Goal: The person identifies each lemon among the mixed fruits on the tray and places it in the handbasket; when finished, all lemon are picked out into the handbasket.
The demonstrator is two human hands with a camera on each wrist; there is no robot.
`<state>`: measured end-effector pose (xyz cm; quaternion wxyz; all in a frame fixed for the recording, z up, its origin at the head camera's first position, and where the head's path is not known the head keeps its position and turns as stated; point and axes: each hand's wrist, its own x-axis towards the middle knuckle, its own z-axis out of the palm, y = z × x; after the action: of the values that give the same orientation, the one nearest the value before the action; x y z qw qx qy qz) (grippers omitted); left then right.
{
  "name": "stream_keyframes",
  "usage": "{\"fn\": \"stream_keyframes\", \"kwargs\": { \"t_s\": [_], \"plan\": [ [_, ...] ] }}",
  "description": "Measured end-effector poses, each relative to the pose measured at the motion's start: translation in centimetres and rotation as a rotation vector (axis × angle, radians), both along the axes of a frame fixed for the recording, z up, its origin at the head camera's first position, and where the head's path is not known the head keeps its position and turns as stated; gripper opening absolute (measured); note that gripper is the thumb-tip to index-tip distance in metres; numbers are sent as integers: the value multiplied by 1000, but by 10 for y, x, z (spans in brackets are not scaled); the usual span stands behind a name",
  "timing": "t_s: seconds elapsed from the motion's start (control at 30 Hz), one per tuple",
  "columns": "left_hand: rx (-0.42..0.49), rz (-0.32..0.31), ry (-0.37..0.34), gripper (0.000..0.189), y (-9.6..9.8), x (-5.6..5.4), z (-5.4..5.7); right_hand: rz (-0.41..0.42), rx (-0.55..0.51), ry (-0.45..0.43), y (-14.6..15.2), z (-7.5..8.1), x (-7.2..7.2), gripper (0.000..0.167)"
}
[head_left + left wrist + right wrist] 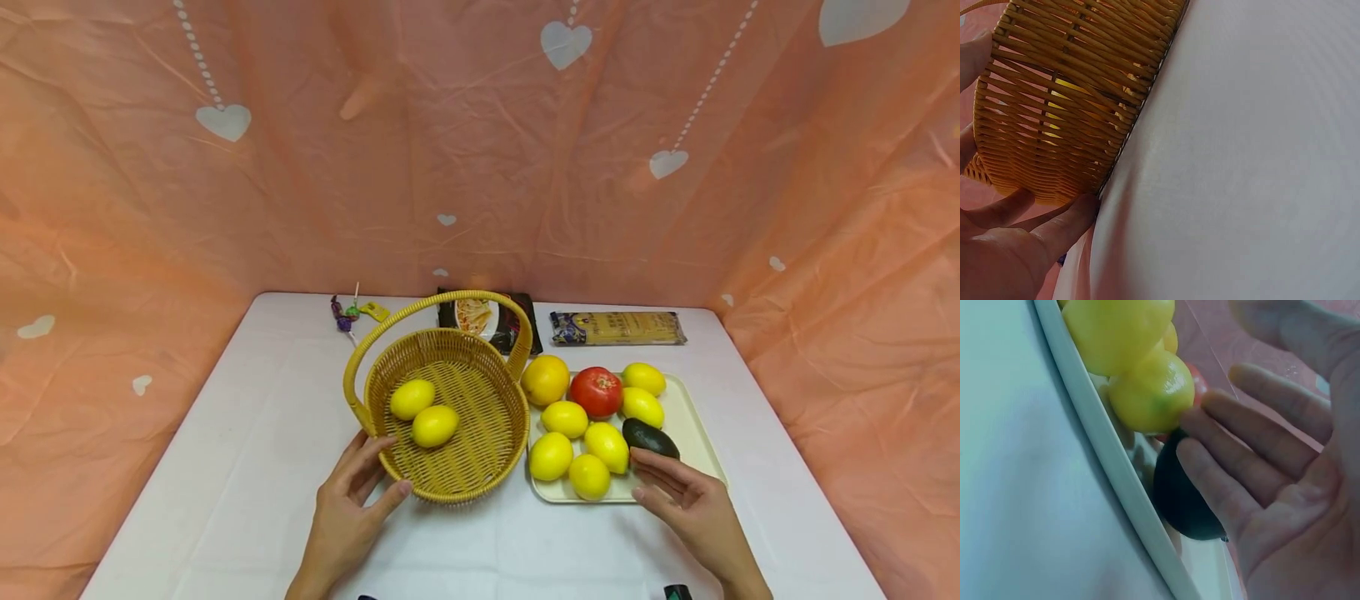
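A round yellow wicker basket [480, 450] with a tall arched handle stands left of centre. Two lemons [435, 426] lie inside it. My left hand [348, 500] grips its near left rim, while other fingers [1063, 231] touch the woven side lower down. To the right, a cream tray [697, 425] bears several lemons, an orange [545, 381], a red tomato-like fruit [596, 392] and a dark avocado [649, 437]. Over the tray's near edge, my right hand [686, 500] has relaxed, spread fingers right beside the avocado, with nothing held.
Behind the basket lies a dark food packet [487, 321]. A long noodle-like packet [618, 328] rests behind the tray. Wrapped lollipops [345, 318] sit at the far left of the white-covered table [247, 467]. An orange curtain [480, 167] surrounds its back and sides.
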<state>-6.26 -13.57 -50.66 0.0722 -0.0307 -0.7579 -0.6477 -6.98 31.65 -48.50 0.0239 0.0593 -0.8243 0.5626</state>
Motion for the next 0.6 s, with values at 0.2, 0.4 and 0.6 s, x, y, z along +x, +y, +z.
{"fn": "stream_keyframes", "kwargs": {
  "t_s": [0.2, 0.4, 0.6],
  "plan": [
    [0, -4, 1, 61, 0, 0, 0, -100, 167, 98, -10, -2, -5, 47],
    [-3, -4, -5, 62, 0, 0, 0, -180, 335, 184, -19, -3, -9, 46],
    [-6, -4, -7, 62, 0, 0, 1, -223, 459, 230, -31, -1, -16, 43]
  ]
}}
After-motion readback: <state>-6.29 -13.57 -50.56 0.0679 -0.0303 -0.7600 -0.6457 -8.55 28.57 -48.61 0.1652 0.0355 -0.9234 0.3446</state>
